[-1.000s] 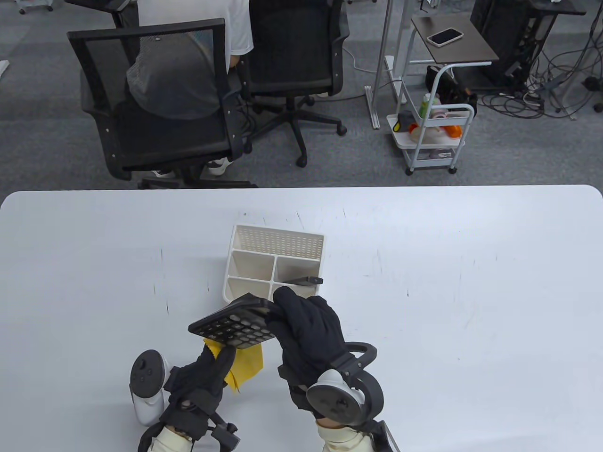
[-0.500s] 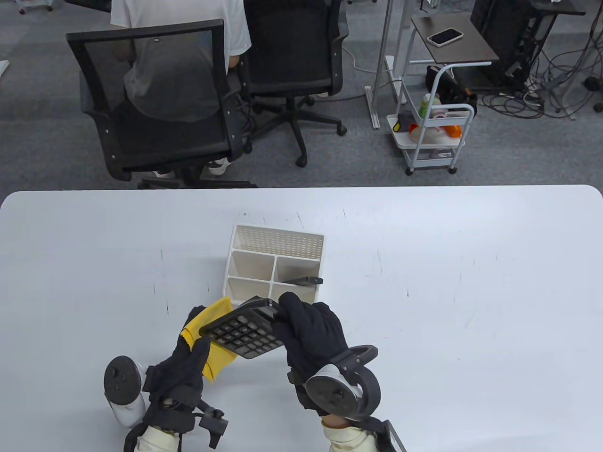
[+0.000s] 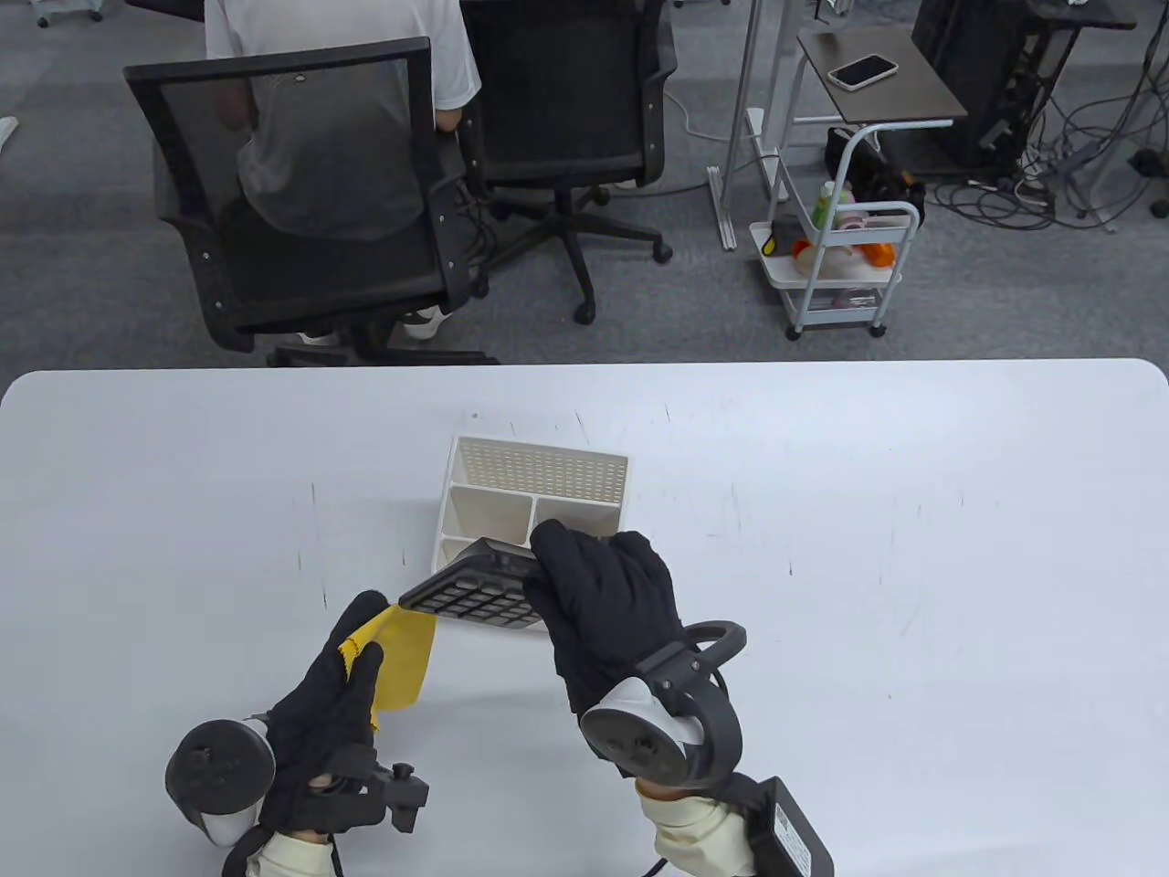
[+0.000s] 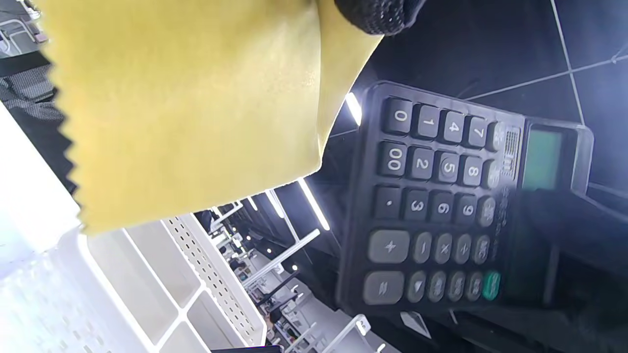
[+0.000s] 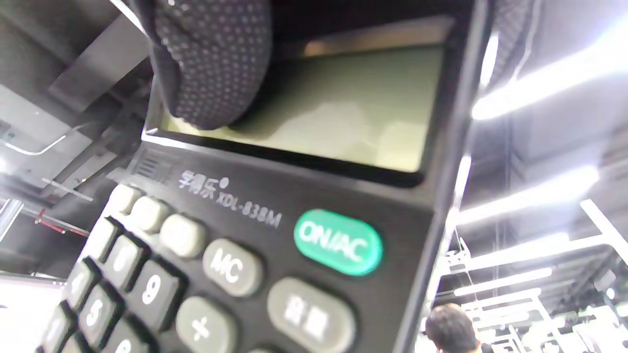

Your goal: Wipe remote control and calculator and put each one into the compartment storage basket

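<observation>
My right hand (image 3: 559, 559) grips the black calculator (image 3: 477, 585) by its display end and holds it tilted in the air over the front compartments of the white compartment basket (image 3: 539, 473). In the right wrist view my thumb (image 5: 211, 63) lies on the calculator (image 5: 294, 220) display. My left hand (image 3: 363, 630) pinches a yellow cloth (image 3: 402, 656) just left of the calculator, apart from it. The left wrist view shows the cloth (image 4: 196, 108), the calculator (image 4: 441, 206) keys and the basket (image 4: 186, 274) below. The remote control is hidden.
The basket stands mid-table with a perforated back wall. Office chairs (image 3: 301, 201) and a seated person are beyond the far table edge, and a small white cart (image 3: 840, 256) stands on the floor at the right.
My right hand has carried the calculator away from me, over the basket's front, covering the remote seen there before. My left hand with the cloth has drawn back left, off the calculator.
</observation>
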